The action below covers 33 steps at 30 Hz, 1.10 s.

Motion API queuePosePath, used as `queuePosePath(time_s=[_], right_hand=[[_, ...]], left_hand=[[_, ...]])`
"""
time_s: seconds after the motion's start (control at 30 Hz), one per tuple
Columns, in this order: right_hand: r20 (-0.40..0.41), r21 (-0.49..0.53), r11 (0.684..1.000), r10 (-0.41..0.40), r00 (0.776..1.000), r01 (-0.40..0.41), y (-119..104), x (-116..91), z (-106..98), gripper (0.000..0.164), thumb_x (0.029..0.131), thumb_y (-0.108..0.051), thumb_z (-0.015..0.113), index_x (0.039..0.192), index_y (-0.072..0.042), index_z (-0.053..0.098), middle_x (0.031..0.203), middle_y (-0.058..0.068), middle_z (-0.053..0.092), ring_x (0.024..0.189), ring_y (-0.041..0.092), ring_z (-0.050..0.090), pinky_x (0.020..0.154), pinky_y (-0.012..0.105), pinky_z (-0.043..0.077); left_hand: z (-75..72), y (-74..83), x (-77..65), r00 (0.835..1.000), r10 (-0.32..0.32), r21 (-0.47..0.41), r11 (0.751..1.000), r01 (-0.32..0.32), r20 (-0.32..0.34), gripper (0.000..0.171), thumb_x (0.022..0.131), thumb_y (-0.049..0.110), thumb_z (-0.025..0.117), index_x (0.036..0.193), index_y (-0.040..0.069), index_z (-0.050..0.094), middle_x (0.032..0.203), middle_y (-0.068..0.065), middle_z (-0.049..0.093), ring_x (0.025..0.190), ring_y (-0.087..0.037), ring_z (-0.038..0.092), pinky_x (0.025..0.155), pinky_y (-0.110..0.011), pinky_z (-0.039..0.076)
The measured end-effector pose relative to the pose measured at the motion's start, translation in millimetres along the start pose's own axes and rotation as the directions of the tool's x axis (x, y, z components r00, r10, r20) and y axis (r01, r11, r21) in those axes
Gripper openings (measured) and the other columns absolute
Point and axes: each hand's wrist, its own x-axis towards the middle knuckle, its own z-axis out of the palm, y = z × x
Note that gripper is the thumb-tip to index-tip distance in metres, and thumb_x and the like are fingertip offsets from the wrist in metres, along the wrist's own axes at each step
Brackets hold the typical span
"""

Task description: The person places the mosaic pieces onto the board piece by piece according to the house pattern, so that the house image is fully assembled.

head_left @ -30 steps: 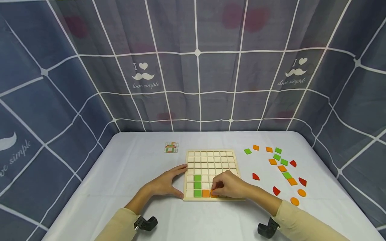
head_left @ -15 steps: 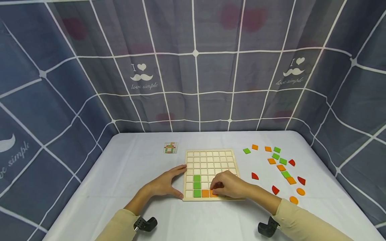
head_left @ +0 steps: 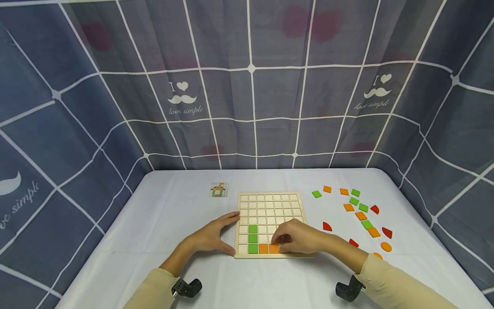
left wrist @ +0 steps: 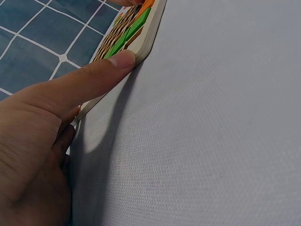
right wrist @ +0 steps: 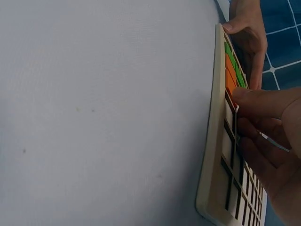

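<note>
A pale wooden grid board [head_left: 270, 210] lies on the table. Its second column has three green square tiles [head_left: 252, 238] in its lowest cells, and beside the bottom one two orange tiles [head_left: 263, 248] sit in the bottom row. My left hand [head_left: 210, 234] rests at the board's left edge, thumb at the near corner and fingers further up. Bent over the bottom row, my right hand [head_left: 299, 236] touches the second orange tile [right wrist: 231, 87] with the thumb [right wrist: 249, 98]; that tile lies in its cell. The hand hides the bottom row's right cells.
A small picture card [head_left: 219, 189] lies behind the board, to the left. Several loose green, orange and red pieces lie to the right, among them a red quarter-round [head_left: 327, 226] and an orange disc [head_left: 386, 246]. A grey checked curtain [head_left: 270, 94] surrounds the white table [head_left: 173, 206].
My right hand has shifted slightly right, leaving more of the second orange tile visible. My left hand has stayed at the board's edge.
</note>
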Motion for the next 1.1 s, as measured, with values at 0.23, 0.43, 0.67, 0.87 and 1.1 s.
queuePosePath(time_s=[0.23, 0.43, 0.67, 0.87, 1.1], right_hand=[[-0.024, 0.043, 0.998, 0.047, 0.999, -0.046, 3, -12, -13, 0.023, 0.088, -0.004, 0.082, 0.109, -0.011, 0.078, 0.101, -0.01, 0.071, 0.089, 0.008, 0.063, 0.081, 0.026, 0.056], [-0.046, 0.054, 0.997, 0.06, 0.997, -0.057, 9, -25, -23, 0.019, 0.089, -0.004, 0.08, 0.108, -0.009, 0.078, 0.1, -0.005, 0.073, 0.089, 0.008, 0.065, 0.081, 0.027, 0.058], [-0.06, 0.052, 0.99, 0.136, 0.989, -0.133, 16, -38, -37, 0.019, 0.088, -0.005, 0.081, 0.106, -0.011, 0.078, 0.098, -0.006, 0.072, 0.088, 0.006, 0.064, 0.079, 0.027, 0.058], [-0.066, 0.056, 0.984, 0.175, 0.982, -0.171, 21, -50, -49, 0.02, 0.089, -0.007, 0.082, 0.107, -0.009, 0.077, 0.1, -0.004, 0.072, 0.088, 0.009, 0.064, 0.081, 0.028, 0.058], [-0.107, 0.062, 0.973, 0.227, 0.968, -0.221, 28, -69, -63, 0.021, 0.089, -0.007, 0.081, 0.11, -0.008, 0.077, 0.103, 0.0, 0.073, 0.088, 0.011, 0.064, 0.079, 0.028, 0.059]], left_hand=[[0.1, -1.4, 0.7, 1.0, 0.012, 0.004, 1.0, -0.012, -0.002, 0.111, 0.071, 0.039, 0.096, 0.16, 0.009, 0.038, 0.169, 0.0, 0.026, 0.155, -0.029, 0.02, 0.122, -0.052, 0.022], [-0.1, -4.0, -1.0, 1.0, 0.009, 0.012, 1.0, -0.009, -0.009, 0.11, 0.071, 0.037, 0.097, 0.16, 0.007, 0.039, 0.168, 0.001, 0.027, 0.155, -0.029, 0.02, 0.122, -0.053, 0.022], [1.6, -4.4, 0.1, 1.0, 0.014, 0.002, 1.0, -0.014, -0.011, 0.111, 0.071, 0.039, 0.096, 0.16, 0.009, 0.038, 0.168, 0.001, 0.027, 0.155, -0.029, 0.02, 0.122, -0.053, 0.021], [2.3, -4.6, 0.0, 1.0, 0.014, -0.004, 1.0, -0.014, -0.015, 0.111, 0.071, 0.038, 0.096, 0.16, 0.009, 0.038, 0.168, 0.002, 0.027, 0.155, -0.029, 0.02, 0.122, -0.053, 0.021], [1.9, -4.4, -0.4, 1.0, 0.019, -0.004, 1.0, -0.019, -0.014, 0.111, 0.071, 0.039, 0.096, 0.16, 0.009, 0.038, 0.168, 0.002, 0.027, 0.155, -0.028, 0.02, 0.122, -0.053, 0.021]])
